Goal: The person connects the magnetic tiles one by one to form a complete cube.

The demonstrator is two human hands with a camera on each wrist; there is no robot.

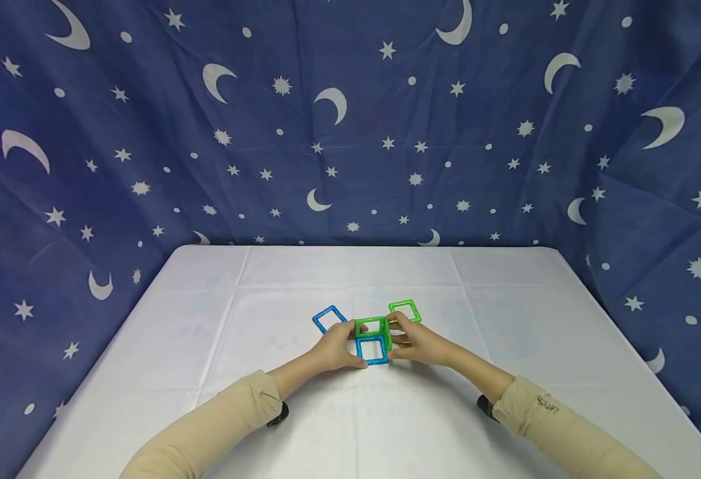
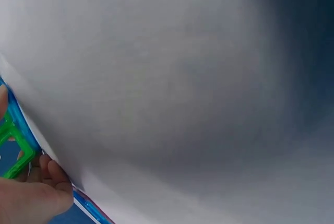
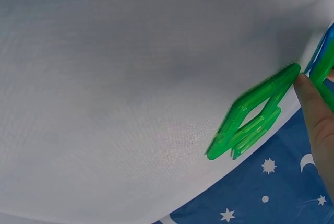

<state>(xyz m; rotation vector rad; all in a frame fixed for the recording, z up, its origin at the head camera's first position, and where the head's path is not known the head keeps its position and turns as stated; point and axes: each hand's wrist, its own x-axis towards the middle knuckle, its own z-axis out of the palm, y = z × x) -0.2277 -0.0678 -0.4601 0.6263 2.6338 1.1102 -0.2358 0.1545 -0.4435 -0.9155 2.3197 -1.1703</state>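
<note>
Square frame-shaped magnetic tiles stand joined as a small box at the middle of the table: a green tile (image 1: 371, 320) on top, a blue tile (image 1: 372, 361) at the front and a green side tile (image 1: 388, 339) on the right. My left hand (image 1: 334, 347) grips the box's left side, its thumb by the blue tile's lower corner and its fingers farther back. From the right, my right hand (image 1: 420, 342) holds the green side, index finger at the upper edge and thumb low in front. In the right wrist view a finger (image 3: 313, 104) touches a green tile's corner.
A loose blue tile (image 1: 329, 309) lies behind my left hand, and a loose green tile (image 1: 412, 304) lies just beyond my right hand. White cloth (image 1: 302, 273) covers the table. A blue curtain (image 1: 362, 199) with moons and stars hangs along its back and sides.
</note>
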